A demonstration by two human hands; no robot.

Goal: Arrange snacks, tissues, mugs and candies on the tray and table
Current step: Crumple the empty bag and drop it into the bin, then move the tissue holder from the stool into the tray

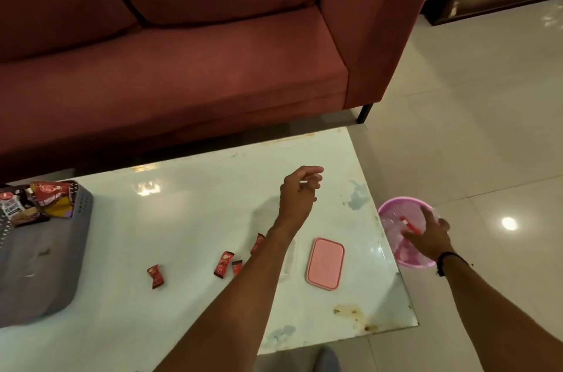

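Note:
Several red wrapped candies lie loose on the white table (189, 219): one (156, 275) at the left, two (224, 263) close together, and one (258, 243) partly behind my left forearm. A grey tray (45, 274) at the left edge holds snack packets (51, 199) in its far corner. My left hand (300, 191) hovers above the table's right half, fingers loosely curled, holding nothing that I can see. My right hand (429, 234) reaches past the table's right edge over a pink bin (393, 207), fingers spread. A small red item (408, 221) shows inside the bin by my fingertips.
A pink rectangular lid (325, 263) lies flat on the table near its right edge, with a faint clear container (289, 262) just left of it. A dark red sofa (182, 66) stands behind the table. Glossy tiled floor (487, 127) lies to the right.

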